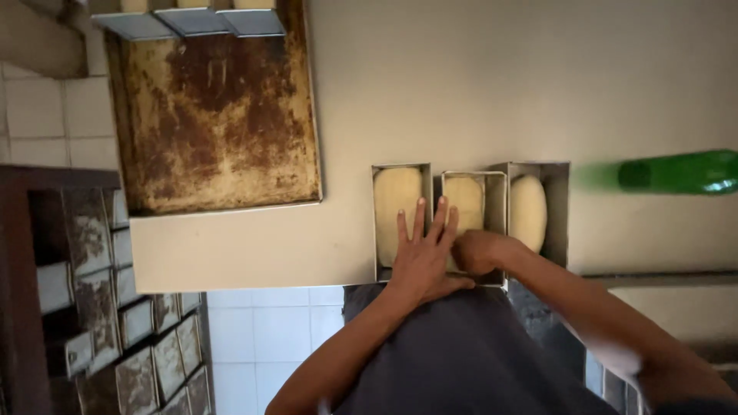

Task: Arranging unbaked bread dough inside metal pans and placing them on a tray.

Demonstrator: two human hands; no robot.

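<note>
Three metal loaf tins stand side by side near the front edge of the pale worktop (477,92), each holding a pale lump of dough. The left hand (423,253) lies flat, fingers spread and straight, across the near end of the left loaf tin (380,223) and over the rim it shares with the middle loaf tin (496,207); it grips nothing. The right hand (475,252) is curled, knuckles up, at the near end of the middle tin, touching its dough (465,196); whether it pinches anything I cannot tell. The right loaf tin (557,207) stands just beside, untouched. Further left lies a rusty baking tray (215,115). A blurred green bottle (676,173) lies to the right.
</note>
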